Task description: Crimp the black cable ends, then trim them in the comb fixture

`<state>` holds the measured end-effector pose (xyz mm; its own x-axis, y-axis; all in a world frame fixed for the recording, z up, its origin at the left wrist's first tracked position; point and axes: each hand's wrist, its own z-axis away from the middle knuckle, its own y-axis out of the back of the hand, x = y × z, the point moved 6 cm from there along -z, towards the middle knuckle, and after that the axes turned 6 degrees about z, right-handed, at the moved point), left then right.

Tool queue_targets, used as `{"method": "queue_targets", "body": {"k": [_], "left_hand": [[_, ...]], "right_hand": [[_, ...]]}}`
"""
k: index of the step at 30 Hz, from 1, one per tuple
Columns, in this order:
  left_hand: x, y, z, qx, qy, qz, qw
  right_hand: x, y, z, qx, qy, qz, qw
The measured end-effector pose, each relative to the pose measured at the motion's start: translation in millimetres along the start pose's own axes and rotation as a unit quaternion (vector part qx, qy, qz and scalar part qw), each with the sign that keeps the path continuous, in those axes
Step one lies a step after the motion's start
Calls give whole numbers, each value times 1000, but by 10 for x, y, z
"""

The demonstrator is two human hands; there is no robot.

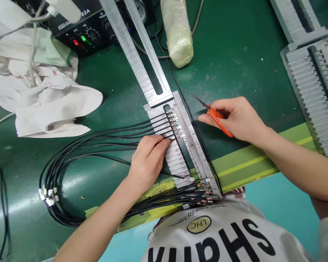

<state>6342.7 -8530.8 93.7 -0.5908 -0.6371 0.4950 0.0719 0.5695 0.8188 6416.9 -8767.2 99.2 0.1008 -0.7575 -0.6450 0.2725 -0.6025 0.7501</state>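
My left hand (pixel 149 156) lies on the slotted metal jig (pixel 180 145), fingers curled and pressing a black cable (pixel 112 145) into a slot. Several black cables with stripped coloured ends (pixel 173 125) sit in the upper slots. More cable ends (pixel 205 196) lie bunched at the jig's near end. To the right of the jig, my right hand (pixel 236 118) rests on the green mat, closed round orange-handled snips (pixel 217 118) that point up and left.
A white cloth (pixel 51 105) lies at the left. A black control unit with lit lamps (pixel 84 32) stands at the back. A plastic-wrapped roll (pixel 177 32) lies behind the jig. A second metal jig (pixel 311 72) sits at the right. Yellow-green tape (pixel 248 167) edges the mat.
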Motion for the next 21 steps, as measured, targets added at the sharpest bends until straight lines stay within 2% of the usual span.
{"method": "queue_targets", "body": {"k": [4,8,11,15,21], "left_hand": [[-9,7,164,-6,39,-65,997],[-23,-30,251,-32,38,16,999],[-53,-20,257,-17,42,64,997],[-38,-12,288,4,24,29,999],[-51,-23,334,-9,14,14,1000]], "right_hand": [[5,7,-2,7,9,22,1000],[-136,-2,61,-30,22,130,991],[-336,-30,177,-79,47,256,962],[-580,-63,295,-128,55,392,910],[-847,-142,223,-184,51,479,857]]}}
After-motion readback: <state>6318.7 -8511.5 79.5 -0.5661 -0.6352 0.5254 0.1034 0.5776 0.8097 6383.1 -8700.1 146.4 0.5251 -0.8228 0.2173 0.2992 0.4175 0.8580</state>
